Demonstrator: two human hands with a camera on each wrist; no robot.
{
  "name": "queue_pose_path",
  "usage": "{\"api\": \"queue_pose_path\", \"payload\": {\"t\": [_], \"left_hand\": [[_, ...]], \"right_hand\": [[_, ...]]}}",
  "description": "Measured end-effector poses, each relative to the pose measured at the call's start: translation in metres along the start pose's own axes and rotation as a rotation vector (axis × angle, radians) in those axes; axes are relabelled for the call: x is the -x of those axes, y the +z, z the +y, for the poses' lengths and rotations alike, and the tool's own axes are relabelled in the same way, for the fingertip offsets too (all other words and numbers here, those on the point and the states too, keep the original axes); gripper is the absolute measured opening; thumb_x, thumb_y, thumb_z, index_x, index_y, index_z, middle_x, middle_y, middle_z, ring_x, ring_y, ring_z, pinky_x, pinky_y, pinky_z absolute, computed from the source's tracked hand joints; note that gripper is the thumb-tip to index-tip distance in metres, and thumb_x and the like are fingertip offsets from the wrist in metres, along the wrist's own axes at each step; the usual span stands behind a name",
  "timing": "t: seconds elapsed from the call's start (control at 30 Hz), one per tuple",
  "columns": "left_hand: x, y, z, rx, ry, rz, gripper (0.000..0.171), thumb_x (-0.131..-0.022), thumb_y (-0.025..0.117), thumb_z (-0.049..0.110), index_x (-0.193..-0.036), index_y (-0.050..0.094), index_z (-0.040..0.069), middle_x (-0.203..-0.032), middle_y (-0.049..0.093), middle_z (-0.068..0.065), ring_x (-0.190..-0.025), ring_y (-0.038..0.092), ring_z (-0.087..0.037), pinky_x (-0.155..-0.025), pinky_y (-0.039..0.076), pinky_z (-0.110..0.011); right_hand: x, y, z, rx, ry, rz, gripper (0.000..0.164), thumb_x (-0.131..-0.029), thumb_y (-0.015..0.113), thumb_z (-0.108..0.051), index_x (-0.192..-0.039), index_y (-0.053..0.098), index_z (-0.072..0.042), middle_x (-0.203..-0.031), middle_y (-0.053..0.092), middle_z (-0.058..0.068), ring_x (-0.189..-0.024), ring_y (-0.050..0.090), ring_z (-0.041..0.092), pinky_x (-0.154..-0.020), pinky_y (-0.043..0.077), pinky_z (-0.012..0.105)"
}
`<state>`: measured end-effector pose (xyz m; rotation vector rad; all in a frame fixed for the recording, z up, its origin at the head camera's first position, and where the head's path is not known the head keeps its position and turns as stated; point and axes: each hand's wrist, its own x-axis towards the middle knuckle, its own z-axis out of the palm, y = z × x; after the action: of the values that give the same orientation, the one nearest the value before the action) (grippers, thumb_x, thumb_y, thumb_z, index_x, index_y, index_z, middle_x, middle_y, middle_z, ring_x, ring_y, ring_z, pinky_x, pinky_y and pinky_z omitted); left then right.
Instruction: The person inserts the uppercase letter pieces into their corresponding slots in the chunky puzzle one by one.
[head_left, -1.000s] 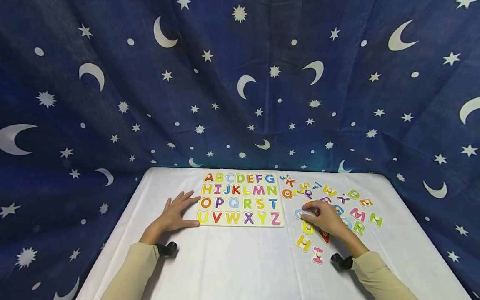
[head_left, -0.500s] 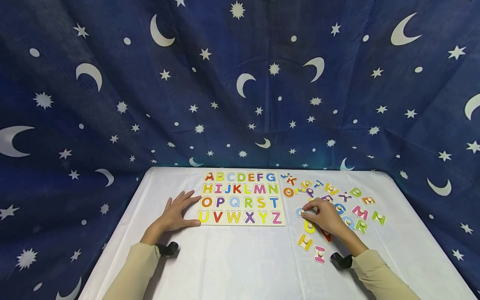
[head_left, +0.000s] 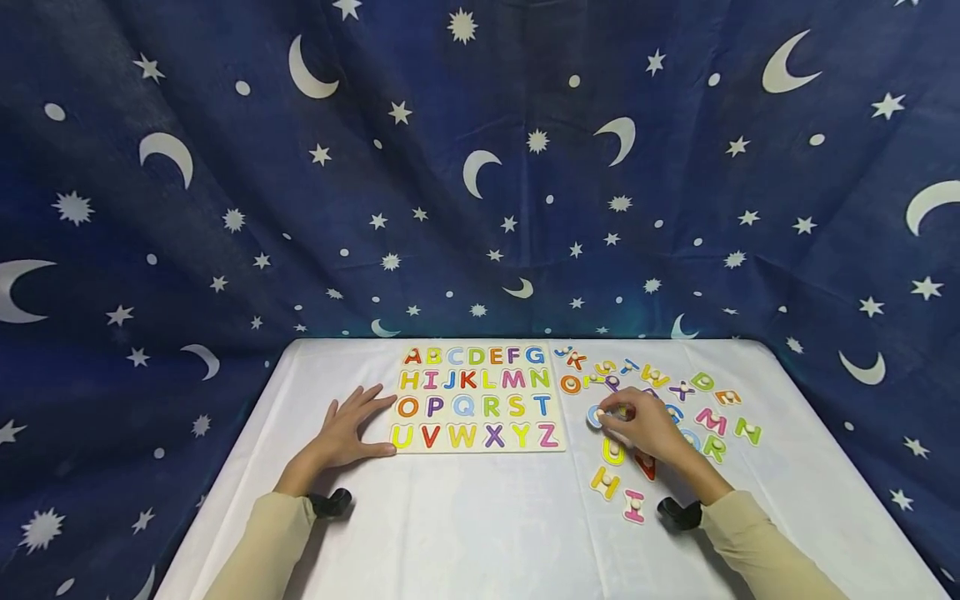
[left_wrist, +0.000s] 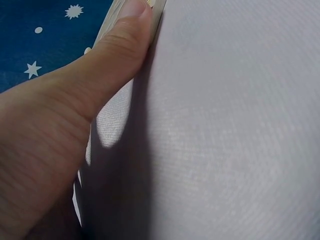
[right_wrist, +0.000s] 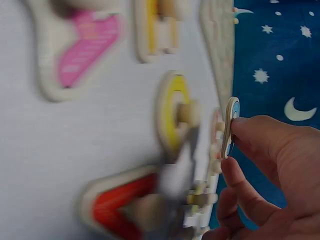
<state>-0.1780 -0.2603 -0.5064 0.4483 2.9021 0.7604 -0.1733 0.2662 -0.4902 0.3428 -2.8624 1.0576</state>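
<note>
My left hand [head_left: 341, 429] lies with spread fingers at the left edge of the wooden alphabet board [head_left: 559, 400]. In the left wrist view, the thumb [left_wrist: 122, 37] touches the board's edge. Beyond the board's right side, my right hand [head_left: 651, 429] pinches a light blue letter C piece [head_left: 593, 417] between thumb and fingertips. The right wrist view shows that piece [right_wrist: 228, 127] edge-on, raised off the cloth. Pieces A [head_left: 412, 357] and B [head_left: 433, 356], with knobs, sit in the board's top row. A yellow U piece [head_left: 613, 452] lies just below the right hand.
Several knobbed letter pieces lie scattered right of the board, among them a yellow H [head_left: 604, 482], a pink I [head_left: 633, 506], a red V [head_left: 645, 467] and a green N [head_left: 747, 431]. A white cloth covers the table [head_left: 480, 525]. A starry blue curtain [head_left: 420, 167] hangs behind.
The right hand has lifted the light blue C piece slightly off the cloth. My left hand keeps its place at the board. The head view has shifted a little.
</note>
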Motion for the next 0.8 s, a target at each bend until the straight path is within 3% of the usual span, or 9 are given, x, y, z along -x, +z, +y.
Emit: {"api": "queue_pose_path", "payload": {"t": [0.17, 0.3, 0.53, 0.8], "left_hand": [[0.002, -0.001, -0.002, 0.005, 0.007, 0.009, 0.094, -0.073, 0.089, 0.055, -0.152, 0.052, 0.02, -0.165, 0.031, -0.018, -0.154, 0.014, -0.047, -0.118, -0.003, -0.073], [0.003, -0.002, -0.002, 0.009, 0.011, 0.006, 0.094, -0.073, 0.088, 0.056, -0.152, 0.052, 0.02, -0.165, 0.031, -0.018, -0.154, 0.014, -0.047, -0.118, -0.003, -0.074], [0.004, -0.001, -0.001, 0.005, 0.016, 0.011, 0.093, -0.073, 0.089, 0.055, -0.151, 0.052, 0.019, -0.165, 0.032, -0.018, -0.153, 0.015, -0.048, -0.118, -0.002, -0.075], [0.004, 0.0, -0.001, 0.007, 0.009, 0.014, 0.093, -0.073, 0.088, 0.056, -0.151, 0.052, 0.021, -0.165, 0.031, -0.017, -0.154, 0.014, -0.047, -0.118, -0.003, -0.074]], "right_hand": [[-0.011, -0.003, -0.013, -0.066, -0.03, 0.024, 0.014, -0.088, 0.082, -0.016, -0.102, 0.079, -0.015, -0.091, 0.07, 0.001, -0.075, 0.053, 0.018, -0.065, 0.043, 0.029], [-0.022, 0.001, -0.026, -0.123, -0.032, 0.035, 0.015, -0.089, 0.082, -0.016, -0.104, 0.079, -0.016, -0.098, 0.072, 0.003, -0.08, 0.056, 0.019, -0.068, 0.044, 0.031], [-0.048, 0.013, -0.051, -0.228, -0.049, 0.07, 0.016, -0.091, 0.079, -0.016, -0.106, 0.079, -0.014, -0.114, 0.074, 0.007, -0.085, 0.061, 0.021, -0.073, 0.05, 0.034], [-0.073, 0.034, -0.079, -0.276, -0.053, 0.094, 0.018, -0.09, 0.08, -0.018, -0.107, 0.079, -0.014, -0.113, 0.071, 0.006, -0.086, 0.057, 0.023, -0.075, 0.046, 0.034]]}}
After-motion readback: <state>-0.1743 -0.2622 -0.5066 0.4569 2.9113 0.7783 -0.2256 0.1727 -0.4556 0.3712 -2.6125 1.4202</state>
